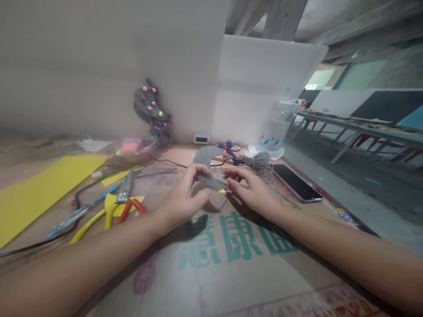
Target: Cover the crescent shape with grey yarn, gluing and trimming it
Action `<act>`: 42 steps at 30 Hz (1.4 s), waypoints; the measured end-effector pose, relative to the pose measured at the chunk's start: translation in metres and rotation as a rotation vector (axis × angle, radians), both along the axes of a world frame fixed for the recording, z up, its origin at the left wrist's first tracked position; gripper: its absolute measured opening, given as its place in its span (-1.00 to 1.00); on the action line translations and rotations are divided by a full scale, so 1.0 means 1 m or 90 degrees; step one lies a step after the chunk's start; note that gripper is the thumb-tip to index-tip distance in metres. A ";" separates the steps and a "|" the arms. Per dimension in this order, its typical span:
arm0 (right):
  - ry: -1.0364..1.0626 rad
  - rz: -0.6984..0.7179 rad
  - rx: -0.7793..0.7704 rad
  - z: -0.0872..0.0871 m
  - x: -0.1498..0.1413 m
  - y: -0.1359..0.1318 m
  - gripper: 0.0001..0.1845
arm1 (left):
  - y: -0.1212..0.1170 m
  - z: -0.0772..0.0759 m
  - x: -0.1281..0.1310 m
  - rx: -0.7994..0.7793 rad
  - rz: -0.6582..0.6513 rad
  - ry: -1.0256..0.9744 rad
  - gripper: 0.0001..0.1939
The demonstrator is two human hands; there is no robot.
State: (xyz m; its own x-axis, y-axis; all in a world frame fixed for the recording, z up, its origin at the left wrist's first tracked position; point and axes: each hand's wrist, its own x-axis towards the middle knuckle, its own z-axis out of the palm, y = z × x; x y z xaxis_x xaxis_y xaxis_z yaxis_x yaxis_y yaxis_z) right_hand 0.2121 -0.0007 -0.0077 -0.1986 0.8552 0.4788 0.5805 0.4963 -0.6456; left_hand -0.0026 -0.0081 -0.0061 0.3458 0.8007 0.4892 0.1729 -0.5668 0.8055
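In the head view, a crescent wrapped in grey yarn (209, 154) is held up over the cardboard in the middle. My left hand (190, 193) grips its left side between thumb and fingers. Close to the crescent's lower tip is my right hand (246, 189), fingers curled towards the thumb; whatever they pinch is too small to make out. A small yellow bit (222, 190) shows at that tip. Behind my right hand lies a loose bundle of grey yarn (261, 164).
Left are yellow-and-red-handled pliers (125, 198), a blue pen (86, 209) and a yellow sheet (42, 189). A blue glue gun (231, 152) lies behind the crescent. A phone (295, 182) and clear plastic jug (276, 127) stand right. A decorated grey crescent (145, 103) stands at the back.
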 end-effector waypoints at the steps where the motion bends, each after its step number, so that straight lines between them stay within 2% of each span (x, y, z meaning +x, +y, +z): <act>1: 0.009 -0.011 0.021 0.001 0.000 0.000 -0.74 | 0.000 0.000 0.000 0.008 -0.002 0.007 -0.71; 3: 0.056 -0.010 0.023 0.003 0.000 -0.002 -0.75 | 0.001 -0.001 0.000 0.029 0.015 0.039 -0.67; 7: 0.196 0.088 -0.093 0.008 -0.004 -0.010 -0.77 | 0.001 -0.002 0.001 0.065 0.059 0.109 -0.63; 12: 0.230 0.191 -0.222 0.006 -0.009 -0.017 -0.73 | 0.000 -0.003 0.003 0.118 0.061 0.119 -0.61; 15: 0.243 0.201 -0.263 0.003 -0.009 -0.017 -0.71 | 0.000 -0.003 0.003 0.131 0.068 0.126 -0.62; 20: 0.199 0.158 -0.234 0.005 -0.006 -0.015 -0.76 | 0.002 -0.005 0.001 0.127 0.076 0.128 -0.63; 27: 0.063 0.131 -0.087 0.008 -0.006 -0.014 -0.82 | 0.001 -0.006 0.001 0.104 0.079 0.125 -0.67; 34: 0.065 0.128 -0.090 0.007 -0.007 -0.015 -0.80 | -0.003 0.000 0.002 0.079 0.086 0.117 -0.71; 42: 0.072 0.123 -0.098 0.006 -0.008 -0.016 -0.82 | -0.002 0.000 0.001 0.061 0.075 0.129 -0.71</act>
State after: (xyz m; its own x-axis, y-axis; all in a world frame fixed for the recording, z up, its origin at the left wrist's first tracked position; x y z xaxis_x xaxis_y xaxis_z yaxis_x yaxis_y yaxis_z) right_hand 0.2045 -0.0166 -0.0013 -0.3171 0.8715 0.3740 0.4043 0.4809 -0.7780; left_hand -0.0018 -0.0099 -0.0059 0.3515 0.7942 0.4958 0.3943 -0.6059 0.6910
